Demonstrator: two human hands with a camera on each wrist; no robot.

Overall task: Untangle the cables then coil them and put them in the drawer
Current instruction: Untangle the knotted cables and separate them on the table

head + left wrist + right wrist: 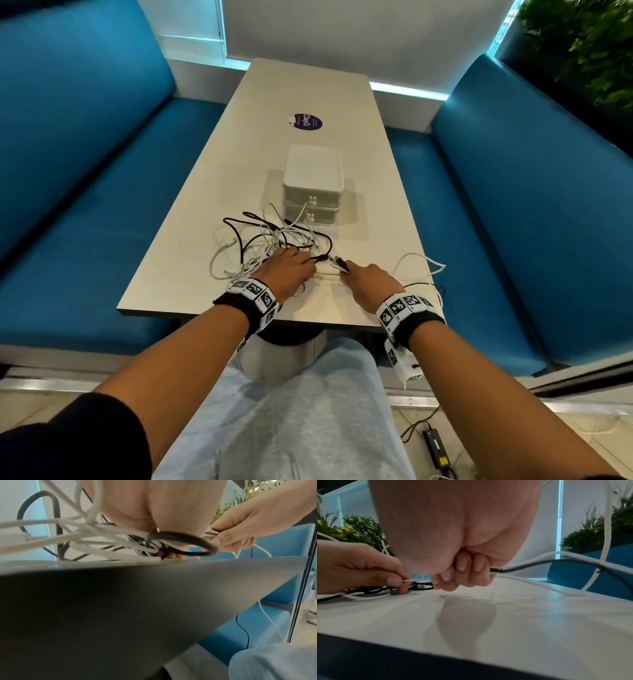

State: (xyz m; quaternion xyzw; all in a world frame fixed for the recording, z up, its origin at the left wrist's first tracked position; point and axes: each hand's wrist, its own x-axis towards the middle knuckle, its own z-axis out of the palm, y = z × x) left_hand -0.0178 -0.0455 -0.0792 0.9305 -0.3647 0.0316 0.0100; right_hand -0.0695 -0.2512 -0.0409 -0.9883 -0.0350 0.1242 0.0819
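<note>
One table (212, 192), two stacked drawer boxes (312, 185), two hands, one cable tangle (274, 236).

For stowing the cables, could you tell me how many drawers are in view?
2: the top drawer and the bottom drawer stacked beneath it, behind the cable tangle.

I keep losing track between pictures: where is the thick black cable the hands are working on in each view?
Head: thick black cable loops between both hands, mid-table.
Left wrist: black loop at centre, below the left hand.
Right wrist: leaves the right hand rightward.
Shared landmark: pale wooden table.
</note>
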